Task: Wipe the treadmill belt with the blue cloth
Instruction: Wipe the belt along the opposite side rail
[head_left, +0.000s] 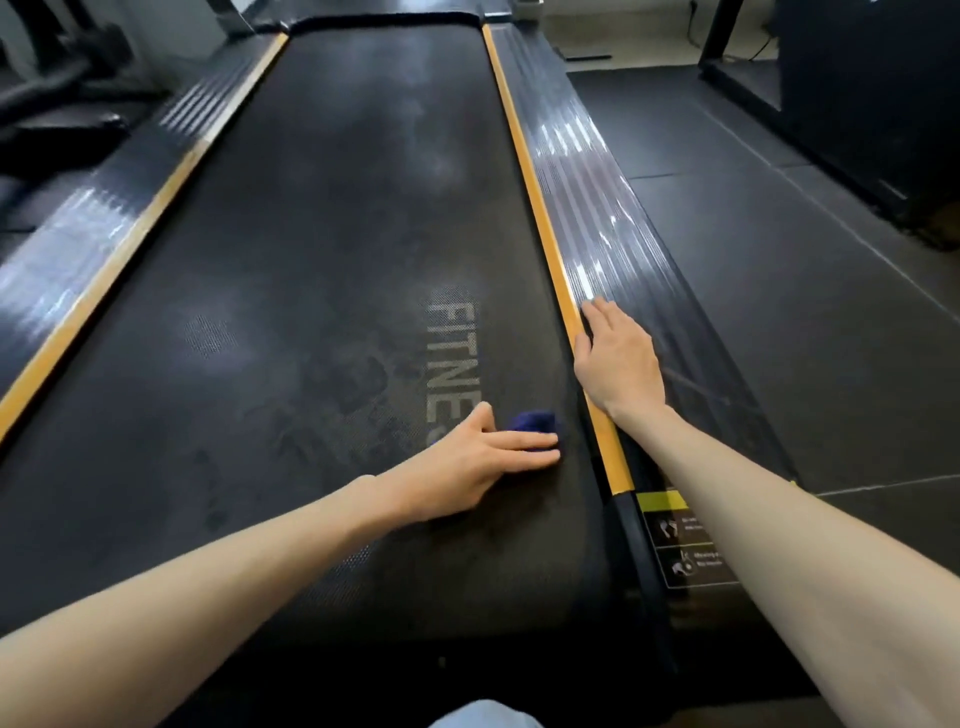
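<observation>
- Pale blue fabric (483, 716) shows at the bottom edge of the head view, nearest the camera, and two bare forearms reach forward from either side of it.
- A black textured treadmill belt (337, 260) with grey "FITNES" lettering (451, 364) runs away from the camera.
- A small bunched dark blue cloth (535, 422) lies on the belt near its right edge, beside the near end of the lettering.
- The left hand (467, 462) presses on the cloth; its grip is apart, fingers nearly straight over the cloth and thumb spread to the side.
- The right hand (618, 358) rests flat on the ribbed black right side rail (597, 208), grip apart, thumb on the orange edge strip (540, 208).
- A yellow-topped warning label (685, 545) sits on the rail's near end.
</observation>
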